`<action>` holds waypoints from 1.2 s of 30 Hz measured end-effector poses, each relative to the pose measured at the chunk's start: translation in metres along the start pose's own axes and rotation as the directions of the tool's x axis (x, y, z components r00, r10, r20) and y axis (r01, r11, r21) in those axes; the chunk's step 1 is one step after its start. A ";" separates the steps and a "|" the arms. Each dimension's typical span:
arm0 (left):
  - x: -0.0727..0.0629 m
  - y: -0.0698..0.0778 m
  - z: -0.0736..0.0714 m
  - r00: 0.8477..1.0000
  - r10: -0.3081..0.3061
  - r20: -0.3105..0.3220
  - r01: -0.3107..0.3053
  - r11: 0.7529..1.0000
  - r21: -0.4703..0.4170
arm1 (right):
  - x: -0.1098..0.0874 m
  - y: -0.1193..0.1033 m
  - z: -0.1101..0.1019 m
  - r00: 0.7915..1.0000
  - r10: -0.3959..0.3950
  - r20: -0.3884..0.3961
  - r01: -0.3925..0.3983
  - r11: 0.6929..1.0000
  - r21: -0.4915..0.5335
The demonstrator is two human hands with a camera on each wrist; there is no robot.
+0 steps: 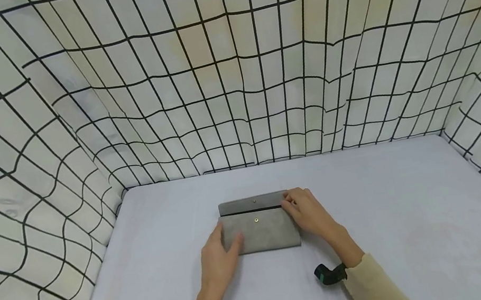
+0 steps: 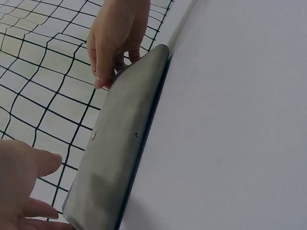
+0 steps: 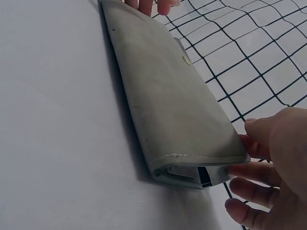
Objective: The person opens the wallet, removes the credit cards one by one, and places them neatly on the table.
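Note:
A long grey wallet (image 1: 264, 231) with a brass snap lies on the white table, its flap (image 1: 240, 205) raised along the far side with a dark gap below it. My right hand (image 1: 311, 212) pinches the flap at its right end, thumb and fingers bent around the edge. At the wallet's left end is my left hand (image 1: 216, 261), its fingers fairly straight against the end and its thumb spread away from the front. In the right wrist view, the wallet's near end (image 3: 187, 175) shows stitching and an opening between its layers.
White walls covered by black grid netting (image 1: 249, 62) enclose the table (image 1: 158, 202) at the back and both sides. Dark wrist cameras (image 1: 330, 273) sit on both wrists, near beige sleeves (image 1: 376, 287).

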State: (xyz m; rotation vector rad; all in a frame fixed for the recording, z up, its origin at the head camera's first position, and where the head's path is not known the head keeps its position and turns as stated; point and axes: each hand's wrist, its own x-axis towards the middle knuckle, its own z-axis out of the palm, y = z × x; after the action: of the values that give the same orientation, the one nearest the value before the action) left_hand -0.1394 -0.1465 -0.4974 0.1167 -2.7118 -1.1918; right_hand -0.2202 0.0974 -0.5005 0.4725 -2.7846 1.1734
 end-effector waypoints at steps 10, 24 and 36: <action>0.009 0.000 -0.012 0.986 -0.163 -0.044 0.148 0.960 -0.239 | 0.001 0.004 -0.006 1.000 0.000 -0.003 0.000 0.999 0.040; 0.012 -0.003 -0.027 0.975 -0.158 -0.154 0.120 0.966 -0.230 | 0.003 0.008 -0.013 0.999 0.031 0.018 -0.032 0.999 0.034; 0.011 0.006 -0.061 0.985 -0.166 0.057 0.172 0.975 -0.138 | 0.000 0.007 -0.013 0.999 0.027 0.024 -0.027 0.999 0.033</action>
State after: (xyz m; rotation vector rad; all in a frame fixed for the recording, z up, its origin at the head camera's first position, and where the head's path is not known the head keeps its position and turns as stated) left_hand -0.1379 -0.1886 -0.4511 0.3106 -2.6884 -1.4473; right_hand -0.2229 0.1108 -0.4963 0.4559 -2.8039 1.2299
